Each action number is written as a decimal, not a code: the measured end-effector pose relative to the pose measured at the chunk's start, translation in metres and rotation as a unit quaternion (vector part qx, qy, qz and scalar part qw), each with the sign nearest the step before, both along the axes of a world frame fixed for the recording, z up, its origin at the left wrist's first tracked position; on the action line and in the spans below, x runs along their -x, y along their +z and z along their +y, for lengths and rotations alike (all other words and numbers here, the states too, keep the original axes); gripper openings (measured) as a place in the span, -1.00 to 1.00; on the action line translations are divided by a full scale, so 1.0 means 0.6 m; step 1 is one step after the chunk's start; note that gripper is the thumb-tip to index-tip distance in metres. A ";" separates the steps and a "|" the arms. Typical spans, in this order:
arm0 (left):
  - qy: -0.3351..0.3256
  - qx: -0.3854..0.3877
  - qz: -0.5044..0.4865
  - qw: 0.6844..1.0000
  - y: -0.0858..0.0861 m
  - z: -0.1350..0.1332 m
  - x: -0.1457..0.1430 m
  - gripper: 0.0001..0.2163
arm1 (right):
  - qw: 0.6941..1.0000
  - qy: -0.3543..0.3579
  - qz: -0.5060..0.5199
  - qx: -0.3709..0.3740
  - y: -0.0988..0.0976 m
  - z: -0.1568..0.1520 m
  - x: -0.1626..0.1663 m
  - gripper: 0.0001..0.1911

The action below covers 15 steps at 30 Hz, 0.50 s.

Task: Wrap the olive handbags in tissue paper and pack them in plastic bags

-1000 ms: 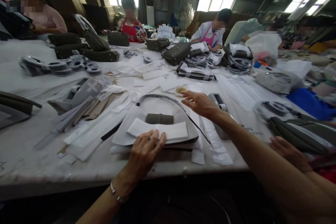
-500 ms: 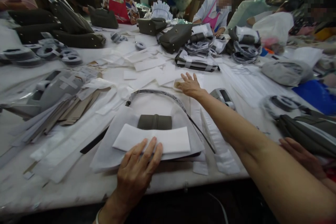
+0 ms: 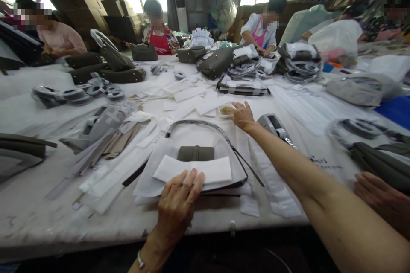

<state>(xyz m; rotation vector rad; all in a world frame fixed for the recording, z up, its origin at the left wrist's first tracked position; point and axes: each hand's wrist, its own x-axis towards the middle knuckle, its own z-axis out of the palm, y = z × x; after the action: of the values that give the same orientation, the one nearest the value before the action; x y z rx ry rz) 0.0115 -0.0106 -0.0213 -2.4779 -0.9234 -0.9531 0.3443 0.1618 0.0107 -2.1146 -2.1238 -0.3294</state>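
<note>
A dark olive handbag (image 3: pixel 196 153) lies in front of me, mostly covered by thin white sheeting, its wrapped handle (image 3: pixel 198 123) arching away at the back. Across its near part rests a folded white padding strip (image 3: pixel 208 170). My left hand (image 3: pixel 179 198) lies on this strip with fingers stretched out flat, pressing its front edge. Farther off, my right hand (image 3: pixel 242 115) is at the right side of a small white dish (image 3: pixel 221 113) with something yellowish-brown in it. Its fingers are apart; whether the tips touch the contents is hidden.
Brown card strips (image 3: pixel 126 140) and white sheets lie to the left. A grey tape dispenser (image 3: pixel 275 126) stands right of my right arm. Handbags (image 3: pixel 216 63) and wrapped bundles sit farther back, where co-workers work. Another person's hand (image 3: pixel 381 192) is at the right, beside a dark bag.
The view has tilted up and turned slightly left. My right hand's spread fingers have drawn in towards the dish's right side, showing more of its contents. My left hand stays on the strip.
</note>
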 end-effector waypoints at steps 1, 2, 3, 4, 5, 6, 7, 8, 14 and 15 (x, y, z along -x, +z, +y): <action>0.002 -0.001 -0.004 1.000 -0.001 -0.001 -0.001 -0.62 | 1.000 0.007 0.016 -0.017 0.003 -0.017 0.001 -0.71; 0.003 -0.002 -0.008 1.000 -0.002 -0.001 -0.001 -0.62 | 0.999 0.013 0.033 -0.030 0.006 -0.036 0.001 -0.76; 0.004 -0.001 -0.011 1.000 -0.003 -0.002 -0.002 -0.62 | 0.998 0.017 0.050 -0.038 0.007 -0.058 0.002 -0.79; 0.004 0.002 -0.013 1.000 -0.004 -0.002 -0.003 -0.61 | 0.997 0.018 0.061 -0.041 0.008 -0.082 0.002 -0.81; 0.003 0.004 -0.016 1.000 -0.006 -0.002 -0.004 -0.60 | 0.996 0.017 0.074 -0.045 0.006 -0.107 0.002 -0.82; 0.002 0.006 -0.020 1.000 -0.007 -0.002 -0.004 -0.59 | 0.995 0.019 0.083 -0.047 0.004 -0.132 0.001 -0.83; 0.001 0.009 -0.022 1.000 -0.008 -0.002 -0.005 -0.59 | 0.994 0.020 0.092 -0.049 0.000 -0.156 0.000 -0.83; -0.001 0.009 -0.023 1.000 -0.009 -0.002 -0.005 -0.58 | 0.994 0.021 0.098 -0.049 -0.005 -0.178 -0.001 -0.82; -0.015 0.003 -0.018 1.000 -0.002 0.005 0.004 -0.49 | 0.991 0.018 0.130 -0.040 -0.043 -0.257 0.003 -0.81; -0.012 0.009 -0.022 1.000 0.001 0.006 0.006 -0.48 | 0.989 0.017 0.141 -0.032 -0.048 -0.262 0.006 -0.80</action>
<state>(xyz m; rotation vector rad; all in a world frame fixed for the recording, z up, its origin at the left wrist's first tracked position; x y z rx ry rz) 0.0081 -0.0068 -0.0204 -2.4981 -0.9211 -1.0158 0.3406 0.0049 -0.0183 -1.9551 -1.9576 -0.0848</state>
